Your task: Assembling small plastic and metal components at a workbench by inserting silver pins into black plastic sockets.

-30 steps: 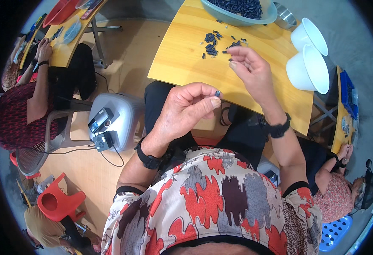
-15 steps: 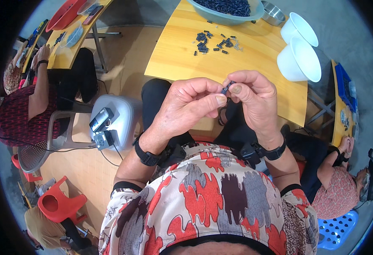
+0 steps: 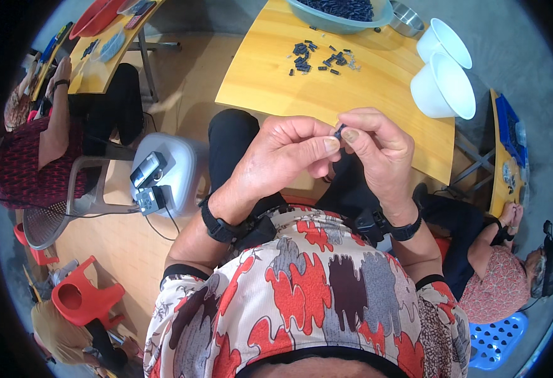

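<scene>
Both hands meet in front of me, just past the near edge of the yellow wooden table (image 3: 377, 104). Between the fingertips is a small dark plastic piece (image 3: 339, 131), mostly covered by them. My left hand (image 3: 289, 151) pinches it from the left with thumb and forefinger. From the other side my right hand (image 3: 380, 148) grips it, the thumb bent over it. Farther off on the tabletop lie loose small black parts (image 3: 302, 63) in a cluster, with tiny clear bits (image 3: 353, 65) beside them. A large pale basin (image 3: 345, 25) behind holds many more black parts.
Two white tubs (image 3: 443, 88) stand at the table's right edge, near a metal bowl (image 3: 406, 19). To my left is a grey stool (image 3: 185, 167) carrying black devices (image 3: 150, 198) with cables. Other people sit at tables on both sides; a red stool (image 3: 84, 296) stands lower left.
The dark piece shows less between my fingertips, which have drawn slightly closer together. My view has shifted a little; the parts on the table lie as before.
</scene>
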A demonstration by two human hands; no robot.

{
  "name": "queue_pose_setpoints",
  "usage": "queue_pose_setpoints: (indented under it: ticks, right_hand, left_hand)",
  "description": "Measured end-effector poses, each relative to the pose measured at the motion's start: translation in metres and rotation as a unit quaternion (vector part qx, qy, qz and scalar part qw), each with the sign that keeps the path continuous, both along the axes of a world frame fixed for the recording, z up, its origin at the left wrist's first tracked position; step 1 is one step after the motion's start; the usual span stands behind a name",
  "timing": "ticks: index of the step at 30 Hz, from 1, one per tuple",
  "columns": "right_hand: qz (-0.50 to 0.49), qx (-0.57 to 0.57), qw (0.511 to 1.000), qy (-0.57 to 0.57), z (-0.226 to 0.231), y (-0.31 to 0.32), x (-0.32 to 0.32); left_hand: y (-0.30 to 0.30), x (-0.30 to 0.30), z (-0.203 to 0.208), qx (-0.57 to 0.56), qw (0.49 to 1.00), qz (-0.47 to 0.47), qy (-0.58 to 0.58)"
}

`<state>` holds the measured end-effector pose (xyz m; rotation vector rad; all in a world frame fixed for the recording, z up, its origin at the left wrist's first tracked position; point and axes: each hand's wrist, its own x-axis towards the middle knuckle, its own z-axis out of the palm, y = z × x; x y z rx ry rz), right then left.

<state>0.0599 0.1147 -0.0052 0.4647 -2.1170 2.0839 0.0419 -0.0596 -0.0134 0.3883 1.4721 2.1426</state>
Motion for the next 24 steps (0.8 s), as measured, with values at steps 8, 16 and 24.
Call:
queue_pose_setpoints:
  ticks: [8, 16, 24]
  right_hand:
    - [-0.012, -0.014, 1.0, 0.008, -0.005, -0.004, 0.001]
    - [0.013, -0.038, 0.999, 0.012, -0.004, -0.006, 0.0]
    - [0.015, -0.016, 0.999, 0.032, -0.007, -0.004, -0.004]
  left_hand:
    - [-0.005, 0.004, -0.002, 0.065, 0.997, -0.016, -0.032]
    - [-0.01, 0.008, -0.005, 0.103, 0.992, -0.015, -0.074]
    - [-0.013, 0.007, -0.006, 0.104, 0.992, -0.007, -0.071]
